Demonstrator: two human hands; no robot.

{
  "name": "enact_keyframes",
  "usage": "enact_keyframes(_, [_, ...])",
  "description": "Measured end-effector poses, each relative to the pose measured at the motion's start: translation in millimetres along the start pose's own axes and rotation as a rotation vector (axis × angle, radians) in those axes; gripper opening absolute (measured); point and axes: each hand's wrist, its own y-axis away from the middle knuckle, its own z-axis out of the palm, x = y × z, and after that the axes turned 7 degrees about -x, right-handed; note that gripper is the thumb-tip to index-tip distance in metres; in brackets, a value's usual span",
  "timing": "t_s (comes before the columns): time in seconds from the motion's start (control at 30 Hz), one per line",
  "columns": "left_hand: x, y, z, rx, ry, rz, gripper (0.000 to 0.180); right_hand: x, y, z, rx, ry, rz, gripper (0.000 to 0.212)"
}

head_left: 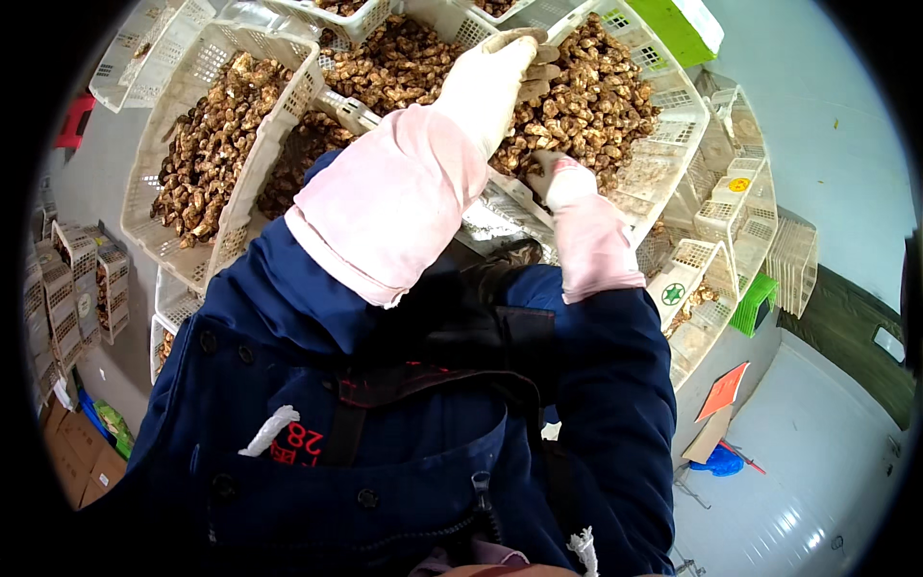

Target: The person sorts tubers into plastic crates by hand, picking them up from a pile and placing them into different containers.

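Note:
My left hand (pixel 488 85), in a white glove with brown-stained fingers, hovers over the near-left rim of a white plastic crate (pixel 688 113). Its fingers are stretched out, and no object shows in them. Heaped in that crate are small brown-and-cream mushrooms (pixel 601 91). At the crate's near corner my right hand (pixel 560 178), also gloved, reaches down to the pile with its fingers curled. Whatever those fingers hold is hidden. Pink sleeve covers wrap both my forearms.
Another crate (pixel 144 207) of mushrooms stands tilted at the left, and more lie in a crate behind my left arm. Stacked white crates (pixel 740 192) crowd the right side. A green box (pixel 678 29) sits at the far right. Cardboard boxes (pixel 82 452) are at lower left.

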Motion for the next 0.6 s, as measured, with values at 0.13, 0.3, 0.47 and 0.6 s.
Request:
enact_keyframes(0.13, [2,-4,-10,0.019,-0.023,-0.041,0.028,-12,36,-41,0.009,-0.271,0.125,0.045])
enact_keyframes(0.3, [-6,3,6,-0.089,-0.154,-0.222,0.04,13,78,-55,0.714,-1.024,-0.362,0.041])
enact_keyframes(0.47, [-9,10,9,-0.163,0.05,-0.342,0.033,-16,106,-56,0.828,-1.268,-0.758,0.048])
enact_keyframes(0.6, [-9,7,-2,-0.131,-0.019,-0.338,0.021,30,80,-39,0.734,-0.724,-0.318,0.038])
